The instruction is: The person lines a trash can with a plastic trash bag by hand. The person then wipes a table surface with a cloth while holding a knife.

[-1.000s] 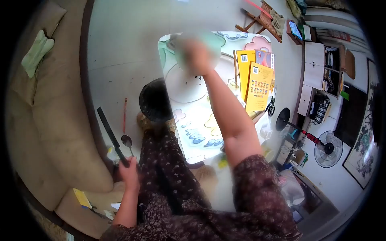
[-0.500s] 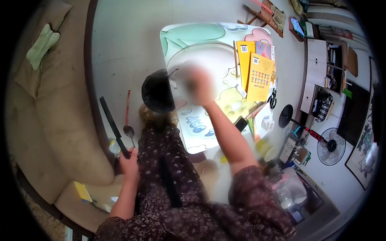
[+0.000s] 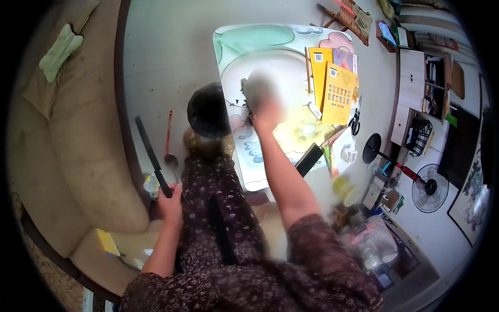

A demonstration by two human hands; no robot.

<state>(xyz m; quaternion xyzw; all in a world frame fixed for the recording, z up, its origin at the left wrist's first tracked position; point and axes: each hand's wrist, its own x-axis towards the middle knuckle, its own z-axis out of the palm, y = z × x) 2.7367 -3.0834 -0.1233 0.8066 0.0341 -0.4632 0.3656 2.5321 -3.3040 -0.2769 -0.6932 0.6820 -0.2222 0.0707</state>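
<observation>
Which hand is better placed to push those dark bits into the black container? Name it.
Probably the right hand: it is at the table, beside the dark bits, with the black container at the table's edge. The left hand is away from the table and holds a long black object.

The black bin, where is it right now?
The black bin is left of centre in the head view, at the left edge of the table, just above the feet in the picture.
</observation>
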